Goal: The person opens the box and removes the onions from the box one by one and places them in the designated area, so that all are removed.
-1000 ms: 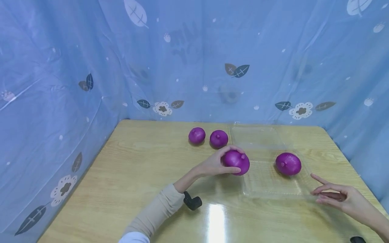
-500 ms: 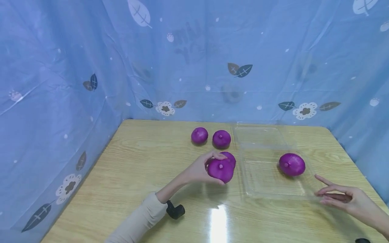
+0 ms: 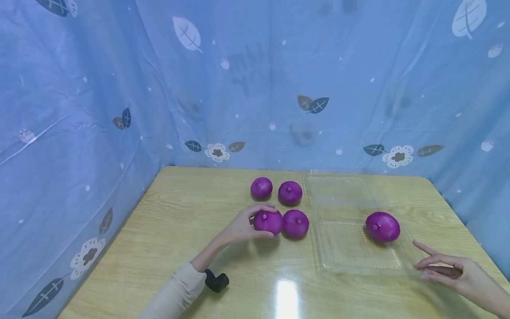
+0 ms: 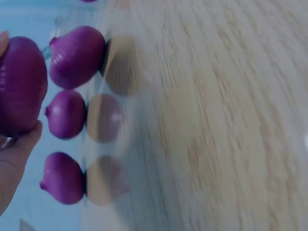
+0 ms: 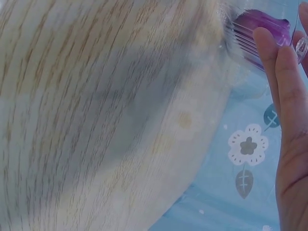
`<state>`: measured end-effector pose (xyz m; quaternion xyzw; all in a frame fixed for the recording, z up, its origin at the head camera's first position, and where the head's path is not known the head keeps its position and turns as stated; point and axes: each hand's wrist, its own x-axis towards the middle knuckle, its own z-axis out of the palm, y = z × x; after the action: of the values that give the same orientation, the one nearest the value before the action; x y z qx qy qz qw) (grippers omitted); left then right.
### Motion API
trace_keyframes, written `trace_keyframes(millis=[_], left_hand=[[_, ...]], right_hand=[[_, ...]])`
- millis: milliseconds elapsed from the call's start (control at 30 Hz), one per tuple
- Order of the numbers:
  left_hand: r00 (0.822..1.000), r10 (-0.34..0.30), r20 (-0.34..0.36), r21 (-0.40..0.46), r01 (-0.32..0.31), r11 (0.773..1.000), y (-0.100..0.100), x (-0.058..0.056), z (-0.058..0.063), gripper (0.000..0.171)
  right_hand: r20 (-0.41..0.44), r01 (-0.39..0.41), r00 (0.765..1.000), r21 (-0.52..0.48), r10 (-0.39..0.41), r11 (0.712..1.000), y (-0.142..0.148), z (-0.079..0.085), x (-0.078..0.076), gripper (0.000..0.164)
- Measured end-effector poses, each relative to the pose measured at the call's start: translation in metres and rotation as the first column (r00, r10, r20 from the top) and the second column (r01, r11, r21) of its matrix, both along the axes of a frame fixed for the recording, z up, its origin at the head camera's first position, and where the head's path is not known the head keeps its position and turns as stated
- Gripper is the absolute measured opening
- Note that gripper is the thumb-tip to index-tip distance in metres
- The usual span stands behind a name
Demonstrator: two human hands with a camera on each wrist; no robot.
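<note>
In the head view my left hand (image 3: pixel 243 226) grips a purple onion (image 3: pixel 266 222) between thumb and fingers. Right beside it sits another purple onion (image 3: pixel 295 223). The left wrist view shows the gripped onion (image 4: pixel 21 89) at its left edge, close to the camera. A clear plastic container (image 3: pixel 358 269) lies with its lid (image 3: pixel 336 188) folded back, and one onion (image 3: pixel 382 227) rests inside. My right hand (image 3: pixel 458 270) is at the container's right side, thumb and fingers pinching its edge. In the right wrist view those fingers (image 5: pixel 288 82) overlap the clear wall.
Two more onions (image 3: pixel 261 188) (image 3: pixel 290 193) stand behind the left hand, left of the lid. A black elbow-shaped piece (image 3: pixel 216 281) is at the left wrist. Blue patterned curtain (image 3: pixel 239 88) surrounds the wooden table (image 3: pixel 179 199) at the back and sides.
My left hand has moved left with its onion, away from the container's left edge, uncovering the onion now beside it. The right hand has stayed at the container; the head view has tilted slightly.
</note>
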<state>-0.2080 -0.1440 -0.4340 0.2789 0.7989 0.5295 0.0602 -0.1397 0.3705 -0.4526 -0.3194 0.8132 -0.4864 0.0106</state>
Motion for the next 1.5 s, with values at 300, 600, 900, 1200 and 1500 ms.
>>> trace_keyframes(millis=[300,600,900,1200,1500], left_hand=[[1.000,-0.023,-0.019,-0.125,0.020,0.992,-0.027,-0.022,-0.007,0.054],[0.999,0.045,-0.015,-0.126,-0.046,0.991,-0.038,-0.045,-0.010,0.057],[1.000,-0.026,0.007,-0.188,0.027,0.982,-0.032,-0.053,-0.020,0.061],[0.997,-0.075,-0.031,-0.249,0.065,0.966,-0.027,-0.055,-0.019,0.064],[0.992,-0.125,-0.028,-0.257,0.113,0.960,-0.028,-0.051,-0.017,0.071]], right_hand=[[0.016,-0.050,0.999,-0.058,0.051,0.997,0.001,-0.003,-0.002,0.035],[0.004,-0.044,0.999,-0.043,0.044,0.998,0.000,-0.003,-0.004,0.036],[0.006,-0.029,1.000,-0.032,0.029,0.999,0.000,-0.003,-0.004,0.033],[0.047,-0.075,0.996,-0.060,0.078,0.995,0.002,-0.002,-0.006,0.035],[0.056,0.010,0.998,0.012,-0.010,1.000,0.001,0.003,-0.003,0.029]])
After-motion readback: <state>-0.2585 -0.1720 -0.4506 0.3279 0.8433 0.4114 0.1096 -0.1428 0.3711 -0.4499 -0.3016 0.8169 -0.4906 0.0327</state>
